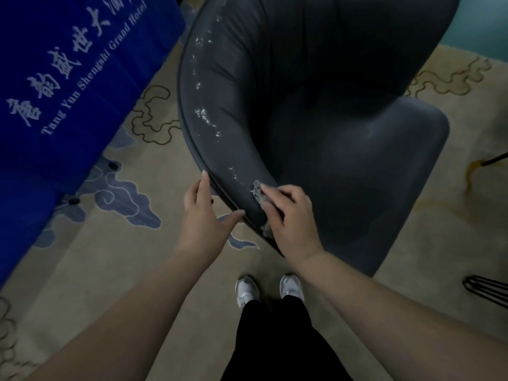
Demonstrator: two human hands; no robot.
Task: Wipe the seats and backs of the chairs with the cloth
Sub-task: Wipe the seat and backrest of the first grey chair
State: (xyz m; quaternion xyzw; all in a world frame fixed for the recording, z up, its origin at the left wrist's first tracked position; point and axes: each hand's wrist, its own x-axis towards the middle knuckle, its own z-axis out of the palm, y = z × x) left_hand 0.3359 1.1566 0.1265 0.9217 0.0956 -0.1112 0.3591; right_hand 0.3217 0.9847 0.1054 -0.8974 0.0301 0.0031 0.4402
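Cloth at the near end of the chair back's curved top rim.

The right hand grips the grey cloth against the dark chair; white specks trail up the rim, away from it. The left hand, fingers straight, steadies the rim's outer edge. Patterned carpet, blue banner to the left.

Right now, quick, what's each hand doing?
Left hand: open, fingers straight, touching the rim of the dark grey padded chair back.
Right hand: gripping the small grey cloth, pressing it on that back.
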